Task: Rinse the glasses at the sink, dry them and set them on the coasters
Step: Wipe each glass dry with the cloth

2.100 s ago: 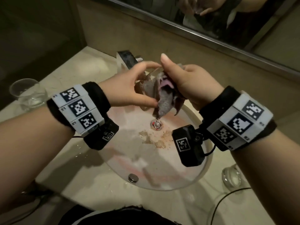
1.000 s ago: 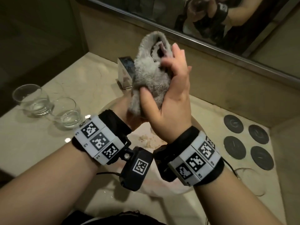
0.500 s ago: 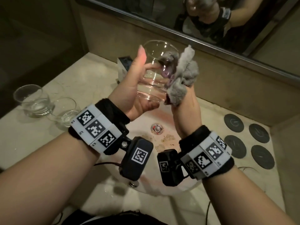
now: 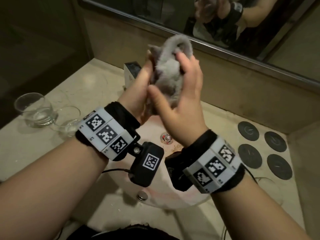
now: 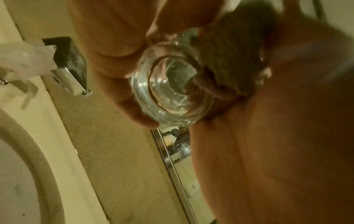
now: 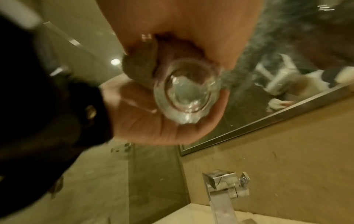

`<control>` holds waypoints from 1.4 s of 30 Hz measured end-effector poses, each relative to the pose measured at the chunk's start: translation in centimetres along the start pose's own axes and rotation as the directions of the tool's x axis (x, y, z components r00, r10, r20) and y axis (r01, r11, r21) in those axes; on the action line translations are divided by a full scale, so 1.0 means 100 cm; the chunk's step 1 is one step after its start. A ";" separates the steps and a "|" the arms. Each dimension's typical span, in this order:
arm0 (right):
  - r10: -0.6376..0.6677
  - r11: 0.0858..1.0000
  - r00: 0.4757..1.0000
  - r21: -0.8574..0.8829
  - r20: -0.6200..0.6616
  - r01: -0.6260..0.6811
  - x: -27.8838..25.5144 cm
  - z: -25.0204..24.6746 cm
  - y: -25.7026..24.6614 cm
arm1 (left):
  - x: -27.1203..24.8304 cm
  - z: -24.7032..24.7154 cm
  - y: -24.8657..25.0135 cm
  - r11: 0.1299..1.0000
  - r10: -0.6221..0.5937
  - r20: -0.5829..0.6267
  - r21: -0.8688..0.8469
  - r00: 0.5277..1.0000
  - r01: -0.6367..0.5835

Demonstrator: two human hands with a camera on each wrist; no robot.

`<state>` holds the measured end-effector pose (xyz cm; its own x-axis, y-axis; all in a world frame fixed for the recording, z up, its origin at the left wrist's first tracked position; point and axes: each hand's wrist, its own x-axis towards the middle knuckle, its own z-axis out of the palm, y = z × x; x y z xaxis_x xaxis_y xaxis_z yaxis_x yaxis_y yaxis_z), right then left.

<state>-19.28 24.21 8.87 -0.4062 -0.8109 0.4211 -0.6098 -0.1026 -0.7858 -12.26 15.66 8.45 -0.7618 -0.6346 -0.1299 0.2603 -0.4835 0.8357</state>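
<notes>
both forearms are bare. each wrist wears a fuzzy black band (image 4: 121, 112) under a white block printed with 3 black square codes: left wrist block (image 4: 105, 134), right wrist block (image 4: 213, 166). a black camera box (image 4: 147, 164) with 1 white-framed code hangs from the left block on a bracket with a silver screw, and a thin black cable (image 4: 114, 170) leaves it. a similar black box (image 4: 176, 172) sits under the right block.

The cloth (image 4: 170, 73) is grey, fluffy and matt, wrapped round a clear, glossy glass (image 5: 172, 94). At nine o'clock another clear glass (image 4: 35, 110) gleams on the smooth, pale stone desk (image 4: 43, 146). The coasters (image 4: 249, 156) at three o'clock look dark and matt. The tap (image 6: 226, 186) is shiny metal.
</notes>
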 end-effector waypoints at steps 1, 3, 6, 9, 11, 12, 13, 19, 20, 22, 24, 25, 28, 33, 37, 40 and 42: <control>-0.050 0.997 0.998 -0.056 -0.037 0.048 -0.001 0.003 0.000 | 0.000 0.002 -0.002 1.000 0.001 -0.029 -0.014 1.000 -0.001; -0.103 0.993 0.987 -0.065 -0.123 0.095 0.001 0.004 0.001 | 0.001 0.006 -0.007 1.000 0.031 -0.038 0.003 0.999 -0.031; -0.124 0.992 0.978 0.011 -0.170 0.128 0.003 0.002 0.005 | 0.000 0.012 -0.008 0.992 0.129 0.066 0.004 0.989 -0.130; -0.020 0.967 0.993 0.251 -0.117 0.049 0.009 0.001 0.011 | -0.003 0.015 -0.008 0.990 0.138 0.189 -0.055 0.972 -0.130; 0.067 0.924 0.995 0.380 -0.073 -0.034 0.013 -0.004 0.012 | -0.004 0.012 -0.009 0.992 0.110 0.206 -0.090 0.972 -0.093; 0.130 0.890 0.990 0.448 -0.056 -0.091 0.014 -0.008 0.014 | -0.004 0.011 -0.008 0.992 0.093 0.214 -0.107 0.972 -0.072; 0.218 0.832 0.976 0.527 -0.020 -0.175 0.015 -0.012 0.013 | -0.005 0.010 -0.007 0.992 0.075 0.216 -0.114 0.973 -0.051; 0.366 0.653 0.916 0.655 0.165 -0.379 0.020 -0.021 0.022 | -0.003 0.009 0.003 0.997 0.000 0.114 -0.080 0.993 0.010; 0.371 0.636 0.917 0.679 0.149 -0.367 0.020 -0.022 0.022 | -0.002 0.009 0.004 0.997 -0.027 0.089 -0.073 0.996 0.033; 0.356 0.610 0.928 0.724 0.111 -0.321 0.020 -0.023 0.025 | 0.002 0.011 0.005 0.998 -0.060 0.024 -0.011 0.998 0.060; 0.300 0.654 0.952 0.712 0.068 -0.257 0.017 -0.022 0.024 | 0.005 0.012 0.006 0.996 -0.038 -0.064 0.075 0.997 0.043; 0.265 0.703 0.964 0.677 0.032 -0.216 0.014 -0.022 0.022 | 0.007 0.010 0.005 0.995 -0.012 -0.078 0.095 0.997 0.020; 0.052 0.896 0.991 0.445 -0.121 0.008 0.011 -0.021 0.016 | 0.008 0.004 0.004 0.997 0.073 -0.085 0.032 0.994 -0.071; -0.291 0.956 0.954 -0.003 -0.066 0.292 0.006 -0.014 0.015 | 0.005 0.015 0.006 0.991 0.112 -0.027 0.072 0.993 -0.110; -0.226 0.960 0.966 0.137 -0.128 0.243 0.010 -0.021 0.011 | -0.004 0.020 0.001 0.991 0.121 -0.010 0.065 0.993 -0.120; 0.156 0.873 0.983 0.479 -0.095 -0.092 0.011 -0.025 0.014 | -0.007 0.029 0.007 0.984 0.177 0.034 0.025 0.984 -0.178; 0.288 0.842 0.957 0.483 -0.024 -0.241 0.014 -0.024 0.020 | -0.007 0.033 0.010 0.985 0.171 0.055 -0.034 0.984 -0.170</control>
<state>-22.67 24.29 8.98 -0.5807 -0.7922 0.1876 -0.0868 -0.1689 -0.9818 -13.42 17.65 11.17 -0.7374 -0.6740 0.0449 0.4056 -0.3887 0.8273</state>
